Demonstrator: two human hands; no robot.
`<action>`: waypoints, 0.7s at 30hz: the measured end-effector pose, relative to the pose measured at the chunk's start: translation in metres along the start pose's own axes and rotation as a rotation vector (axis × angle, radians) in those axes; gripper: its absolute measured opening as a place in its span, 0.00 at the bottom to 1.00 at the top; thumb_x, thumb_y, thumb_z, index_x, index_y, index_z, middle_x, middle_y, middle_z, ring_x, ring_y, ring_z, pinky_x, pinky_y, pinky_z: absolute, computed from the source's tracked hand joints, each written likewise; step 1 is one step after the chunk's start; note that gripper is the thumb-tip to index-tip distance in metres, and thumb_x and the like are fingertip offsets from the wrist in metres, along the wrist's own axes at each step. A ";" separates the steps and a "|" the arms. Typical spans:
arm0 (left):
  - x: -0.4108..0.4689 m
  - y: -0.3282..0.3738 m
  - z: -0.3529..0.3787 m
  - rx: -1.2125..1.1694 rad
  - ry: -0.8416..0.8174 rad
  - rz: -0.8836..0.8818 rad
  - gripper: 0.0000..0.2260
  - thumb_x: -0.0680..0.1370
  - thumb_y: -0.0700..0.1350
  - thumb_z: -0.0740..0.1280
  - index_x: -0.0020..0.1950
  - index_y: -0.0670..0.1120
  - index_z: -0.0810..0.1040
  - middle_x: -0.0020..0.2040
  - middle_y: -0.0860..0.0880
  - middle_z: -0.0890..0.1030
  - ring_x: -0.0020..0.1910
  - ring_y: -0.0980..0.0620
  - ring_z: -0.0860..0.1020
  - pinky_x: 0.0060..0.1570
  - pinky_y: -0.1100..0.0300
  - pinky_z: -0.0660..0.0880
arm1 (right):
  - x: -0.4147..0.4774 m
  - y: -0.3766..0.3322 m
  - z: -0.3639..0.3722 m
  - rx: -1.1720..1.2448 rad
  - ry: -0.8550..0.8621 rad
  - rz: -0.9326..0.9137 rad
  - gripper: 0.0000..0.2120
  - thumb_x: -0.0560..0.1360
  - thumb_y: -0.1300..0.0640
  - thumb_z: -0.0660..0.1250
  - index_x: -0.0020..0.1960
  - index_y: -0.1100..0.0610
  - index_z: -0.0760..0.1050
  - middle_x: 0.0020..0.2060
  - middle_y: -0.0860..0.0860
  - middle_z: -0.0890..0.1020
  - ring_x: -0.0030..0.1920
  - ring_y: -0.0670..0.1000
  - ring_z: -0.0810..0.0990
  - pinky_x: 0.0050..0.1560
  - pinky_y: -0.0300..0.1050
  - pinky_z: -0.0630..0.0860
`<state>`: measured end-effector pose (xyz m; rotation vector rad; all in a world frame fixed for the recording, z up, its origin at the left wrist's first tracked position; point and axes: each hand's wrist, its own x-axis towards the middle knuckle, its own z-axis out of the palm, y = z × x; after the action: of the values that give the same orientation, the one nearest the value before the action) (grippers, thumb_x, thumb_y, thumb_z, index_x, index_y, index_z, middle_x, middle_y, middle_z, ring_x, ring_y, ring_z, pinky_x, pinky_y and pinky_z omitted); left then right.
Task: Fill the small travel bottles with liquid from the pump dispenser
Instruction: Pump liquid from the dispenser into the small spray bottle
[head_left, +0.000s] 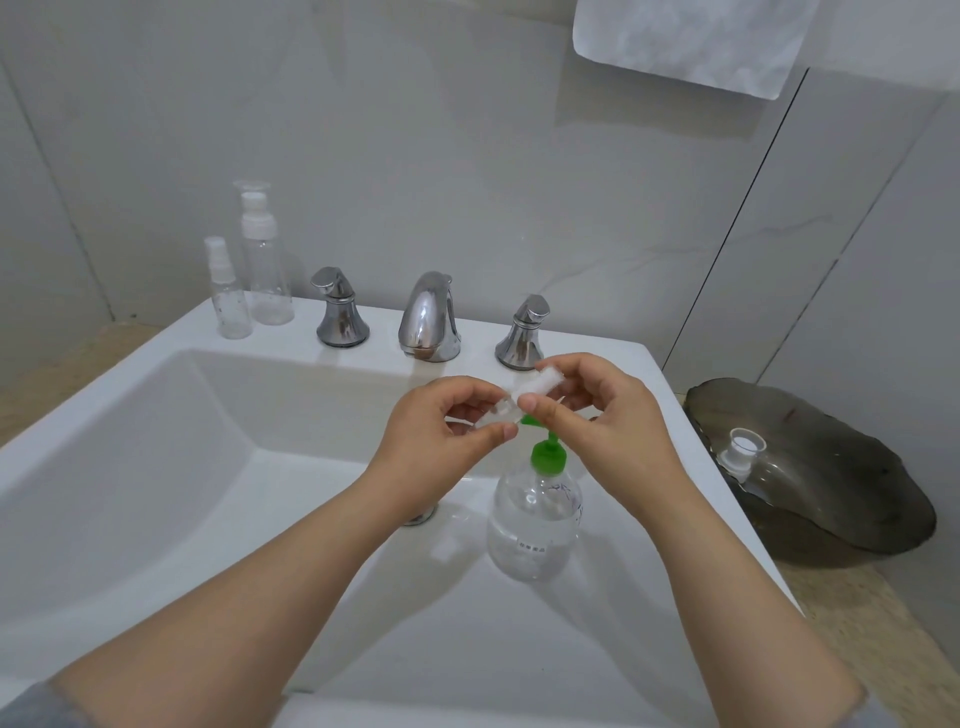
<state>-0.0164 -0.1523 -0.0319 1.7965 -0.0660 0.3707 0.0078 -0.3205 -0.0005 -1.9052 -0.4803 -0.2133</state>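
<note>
Because the bottle (500, 413) is held in the air over the sink (156, 415) rather than set down, a slip of either grip would drop it, or its cap (545, 383), into the basin. The clear body is small and probably slick, and liquid on the fingers would make a slip more likely. A second hazard is that the hands work directly above the green pump (545, 456) of the dispenser (535, 525). A downward knock could tip the dispenser (it stands on the sloped basin floor, not on the worktop) or press out liquid with no opening beneath it.

The bottle lies roughly level between the two hands. The left hand (441, 431) pinches the clear body between thumb and fingers. The right hand (602, 415) pinches the white cap end. Whether the cap is being loosened or tightened cannot be told. The dispenser stands just below the hands, its pump tip near the right thumb. A spray bottle (228, 291) and a taller bottle (262, 260) stand on the back ledge, well apart from the hands.
</note>
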 end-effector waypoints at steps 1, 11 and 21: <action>0.000 0.000 0.000 -0.012 0.015 -0.008 0.10 0.68 0.41 0.77 0.46 0.51 0.82 0.44 0.52 0.83 0.46 0.54 0.80 0.50 0.56 0.79 | 0.000 -0.001 -0.001 0.006 0.006 0.005 0.13 0.70 0.54 0.76 0.53 0.50 0.79 0.42 0.44 0.82 0.40 0.43 0.78 0.39 0.32 0.73; 0.001 0.002 -0.002 -0.004 0.023 -0.006 0.10 0.66 0.40 0.78 0.42 0.50 0.81 0.42 0.53 0.83 0.43 0.55 0.80 0.47 0.57 0.79 | 0.000 0.000 0.000 0.004 0.005 0.016 0.06 0.71 0.54 0.74 0.43 0.55 0.79 0.37 0.51 0.83 0.35 0.44 0.77 0.34 0.33 0.72; 0.000 0.004 -0.002 0.018 0.010 -0.001 0.10 0.67 0.41 0.78 0.41 0.51 0.80 0.42 0.54 0.83 0.43 0.56 0.80 0.45 0.58 0.79 | 0.002 0.000 -0.002 -0.009 0.035 0.011 0.02 0.72 0.55 0.74 0.44 0.51 0.81 0.37 0.49 0.82 0.35 0.51 0.79 0.34 0.40 0.74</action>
<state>-0.0177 -0.1514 -0.0275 1.8124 -0.0547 0.3803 0.0098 -0.3217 0.0003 -1.9097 -0.4463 -0.2414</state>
